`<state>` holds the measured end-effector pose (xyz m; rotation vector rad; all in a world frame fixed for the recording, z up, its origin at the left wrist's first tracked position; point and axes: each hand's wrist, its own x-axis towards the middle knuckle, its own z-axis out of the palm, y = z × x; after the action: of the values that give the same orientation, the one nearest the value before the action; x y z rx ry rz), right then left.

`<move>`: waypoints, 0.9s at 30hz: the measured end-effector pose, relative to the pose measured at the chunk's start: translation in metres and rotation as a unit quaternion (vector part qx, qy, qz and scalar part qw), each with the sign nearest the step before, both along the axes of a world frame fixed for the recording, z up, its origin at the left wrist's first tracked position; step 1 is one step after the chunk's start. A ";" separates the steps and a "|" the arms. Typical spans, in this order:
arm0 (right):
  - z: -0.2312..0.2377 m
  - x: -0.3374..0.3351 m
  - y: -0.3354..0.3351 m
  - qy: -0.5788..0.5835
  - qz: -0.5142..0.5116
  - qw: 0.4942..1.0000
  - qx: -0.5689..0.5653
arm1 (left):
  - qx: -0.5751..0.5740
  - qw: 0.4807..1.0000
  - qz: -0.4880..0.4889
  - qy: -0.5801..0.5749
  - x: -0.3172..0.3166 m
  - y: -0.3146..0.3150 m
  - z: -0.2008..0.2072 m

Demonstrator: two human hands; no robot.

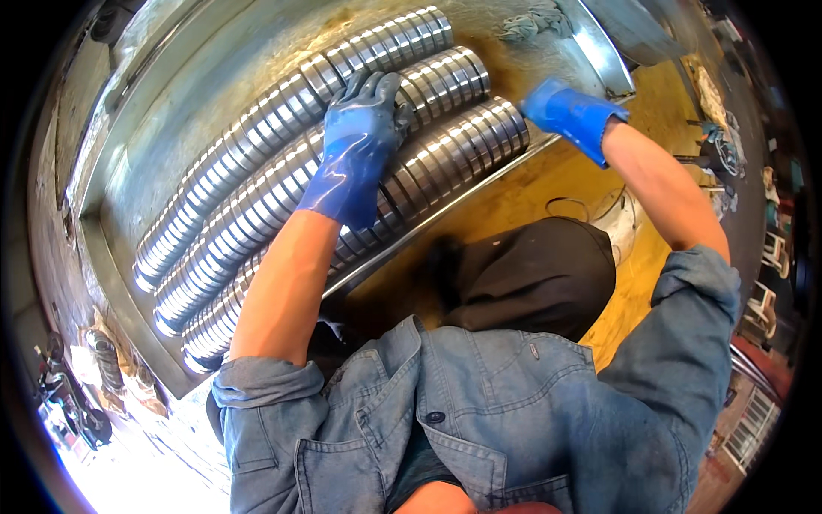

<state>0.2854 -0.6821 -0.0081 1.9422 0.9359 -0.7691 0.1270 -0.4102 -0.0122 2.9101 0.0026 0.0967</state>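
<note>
Three rows of shiny metal rings (458, 141) underlie the outspread left hand (360, 118); right hand (552, 104) blurred, grip unclear.

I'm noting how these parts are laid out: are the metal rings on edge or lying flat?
On edge: the metal rings sit side by side in three rows in the tray, curved outer sides facing up.

Shallow metal tray (197, 111), raised rim, stained surface. Three long rows of shiny metal rings (248, 214) lie side by side; crumpled greyish cloth (535, 23) near the far right end.
</note>
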 end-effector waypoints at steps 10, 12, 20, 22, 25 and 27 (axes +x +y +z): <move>0.026 -0.022 -0.137 -0.170 -0.164 0.914 0.329 | 0.033 0.999 -0.003 -0.010 0.004 0.003 -0.013; 0.009 -0.033 -0.198 -0.237 -0.156 0.885 0.369 | 0.030 0.999 -0.011 -0.005 0.011 -0.001 -0.015; -0.026 -0.102 -0.195 0.118 -0.580 0.545 0.594 | -0.021 0.997 0.009 -0.069 -0.031 0.036 -0.022; -0.011 -0.115 -0.170 0.082 -0.632 0.541 0.549 | -0.004 0.997 -0.009 -0.079 -0.039 0.036 -0.016; -0.055 -0.045 -0.285 0.052 -0.480 0.752 0.448 | 0.050 0.993 -0.047 -0.091 -0.033 0.028 0.000; -0.073 0.016 -0.348 0.006 -0.388 0.830 0.401 | -0.060 0.989 0.007 -0.138 -0.018 0.018 -0.025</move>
<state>0.3009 -1.0298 -0.0816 3.1620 0.4479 -0.8972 0.1086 -0.3917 -0.0369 2.7529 -0.0164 0.4825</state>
